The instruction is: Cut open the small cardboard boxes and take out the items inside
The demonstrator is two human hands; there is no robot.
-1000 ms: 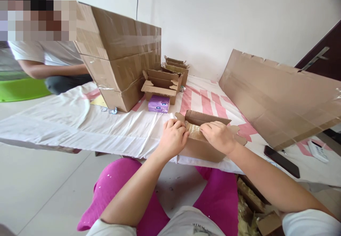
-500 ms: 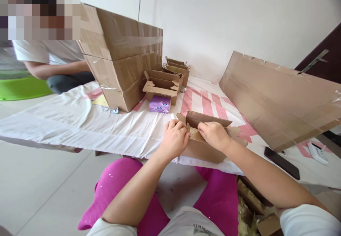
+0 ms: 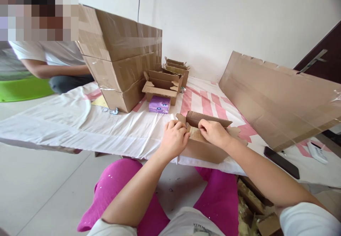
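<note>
At the open carton (image 3: 201,152), the left hand (image 3: 174,138) and right hand (image 3: 214,133) are held palm-down, fingers curled; whether anything is gripped cannot be told.

Under the person's fingers (image 3: 204,125), the open rectangular cardboard box (image 3: 204,150) is plain tan, with paler yellowish material (image 3: 195,134) between the fingers. Beyond them to the left, a small, purple, boxy package (image 3: 156,105) bears blue ringed spots. Around them, the draped tablecloth (image 3: 130,133) is white, banded salmon-pink farther off. Right of them, the flat rectangular phone (image 3: 281,162) is black; below them, the fabric trousers (image 3: 117,182) are solid magenta.
</note>
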